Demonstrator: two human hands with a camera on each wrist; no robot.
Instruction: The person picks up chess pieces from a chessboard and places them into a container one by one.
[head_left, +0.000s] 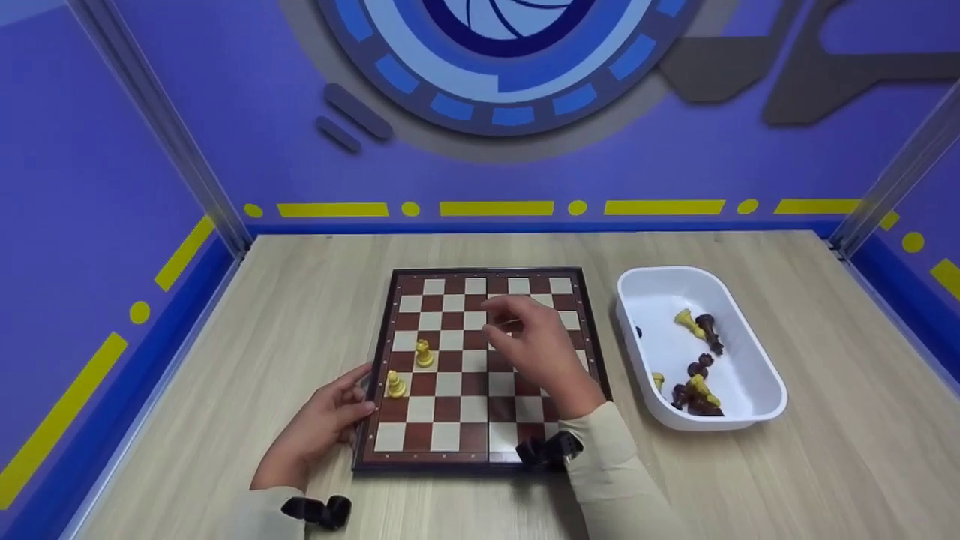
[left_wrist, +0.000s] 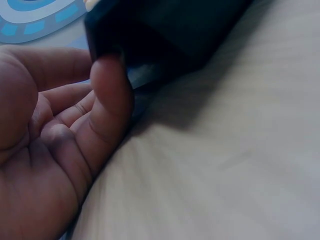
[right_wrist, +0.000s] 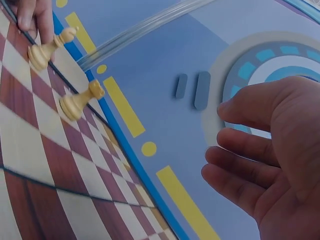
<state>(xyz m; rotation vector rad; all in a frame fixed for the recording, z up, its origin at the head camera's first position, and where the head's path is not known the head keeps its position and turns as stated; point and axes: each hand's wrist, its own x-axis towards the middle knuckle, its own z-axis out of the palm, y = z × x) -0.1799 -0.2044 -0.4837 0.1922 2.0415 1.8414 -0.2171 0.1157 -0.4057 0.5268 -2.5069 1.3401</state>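
Note:
A brown-and-white chessboard (head_left: 461, 384) lies on the table. My left hand (head_left: 328, 411) grips its left rim; in the left wrist view the fingers (left_wrist: 111, 90) bend against the dark edge of the board. Two yellow chess pieces stand upright on the board's left side: one with a notched top (head_left: 424, 354), the other with a narrower, pointed head (head_left: 395, 385). My right hand (head_left: 534, 341) hovers over the right half of the board, holding nothing. In the right wrist view its fingers (right_wrist: 240, 165) are loosely bent, thumb apart from them.
To the board's right stands a white tray (head_left: 750, 401) with yellow and dark brown chess pieces lying in it, several of them heaped near its front. Purple-blue panels (head_left: 480, 176) wall in the table (head_left: 322, 300) at the back and sides.

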